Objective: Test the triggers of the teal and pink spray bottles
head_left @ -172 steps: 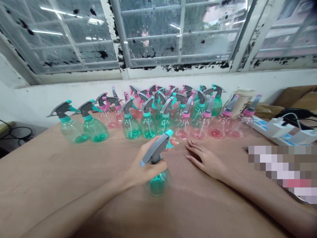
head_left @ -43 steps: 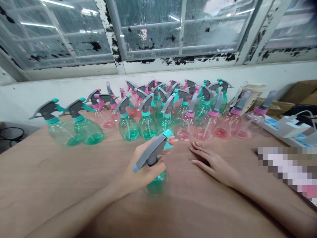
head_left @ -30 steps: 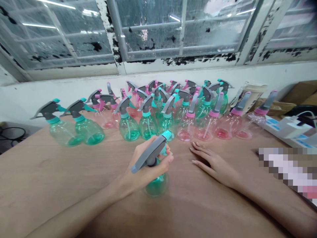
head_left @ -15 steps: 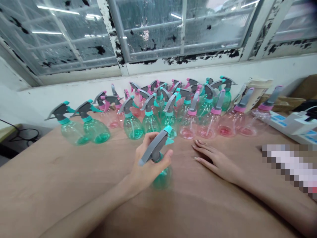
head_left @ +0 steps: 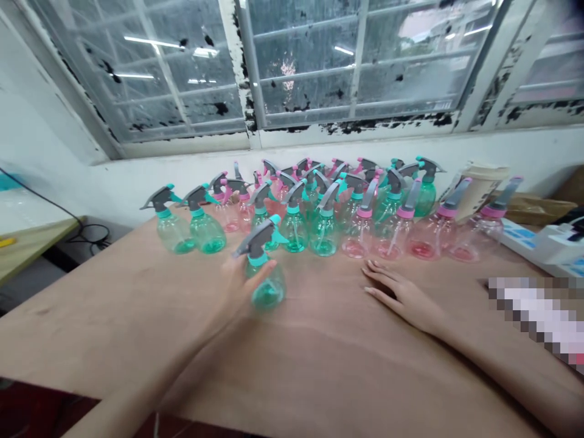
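My left hand (head_left: 239, 280) grips a green spray bottle (head_left: 268, 286) around its body, just under the teal collar. The bottle has a grey trigger head with a teal nozzle and tilts slightly; whether its base touches the table is unclear. My right hand (head_left: 406, 295) lies palm down on the wooden table (head_left: 328, 347), fingers stretched out, holding nothing. Beyond the hands, several green spray bottles (head_left: 325, 234) and pink spray bottles (head_left: 358, 237) stand upright in rows. Two more green bottles (head_left: 207, 231) stand apart at the left.
At the right are a white power strip (head_left: 547, 243) with plugs, a tall paper cup (head_left: 483, 182) and brown paper packaging (head_left: 538, 210). A pixelated patch covers something at the right edge. A second table (head_left: 45, 237) with a black cable (head_left: 86, 228) is at the left. Windows rise behind.
My left hand has carried the green spray bottle leftward and farther from me, towards the front row. My right hand stays flat on the table. The view has shifted a little left.
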A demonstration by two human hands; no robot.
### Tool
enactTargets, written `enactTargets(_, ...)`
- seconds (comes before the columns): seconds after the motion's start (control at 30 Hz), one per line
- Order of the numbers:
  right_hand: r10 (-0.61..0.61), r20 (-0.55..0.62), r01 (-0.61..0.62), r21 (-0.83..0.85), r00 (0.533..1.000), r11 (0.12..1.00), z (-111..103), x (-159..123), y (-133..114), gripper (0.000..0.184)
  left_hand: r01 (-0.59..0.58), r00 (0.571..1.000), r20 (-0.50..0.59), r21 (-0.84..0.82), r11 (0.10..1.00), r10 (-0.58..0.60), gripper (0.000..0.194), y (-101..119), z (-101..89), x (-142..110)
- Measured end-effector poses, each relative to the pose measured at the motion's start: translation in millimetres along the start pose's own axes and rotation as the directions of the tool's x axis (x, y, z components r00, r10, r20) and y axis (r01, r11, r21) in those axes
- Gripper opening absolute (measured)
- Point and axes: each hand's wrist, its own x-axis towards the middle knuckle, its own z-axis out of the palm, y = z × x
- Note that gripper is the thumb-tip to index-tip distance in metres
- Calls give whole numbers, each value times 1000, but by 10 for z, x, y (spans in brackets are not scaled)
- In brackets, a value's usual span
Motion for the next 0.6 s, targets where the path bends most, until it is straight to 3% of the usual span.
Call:
enactTargets(0.13, -7, -10, 7, -5, 1000, 1000, 22, -2, 15, 62, 92, 991, -110, 94, 991, -81, 35, -460, -221, 182)
enactTargets(0.23, -13, -19, 13, 2, 1000, 1000, 35, -9, 28, 61, 139, 975, -193, 139, 980, -111, 31, -710, -280, 335)
enactTargets(0.6, 7, -29, -6, 18, 1000, 1000, 40, -29, 31, 59, 121, 941, -335, 181, 976, -55, 31, -1063, 50, 858)
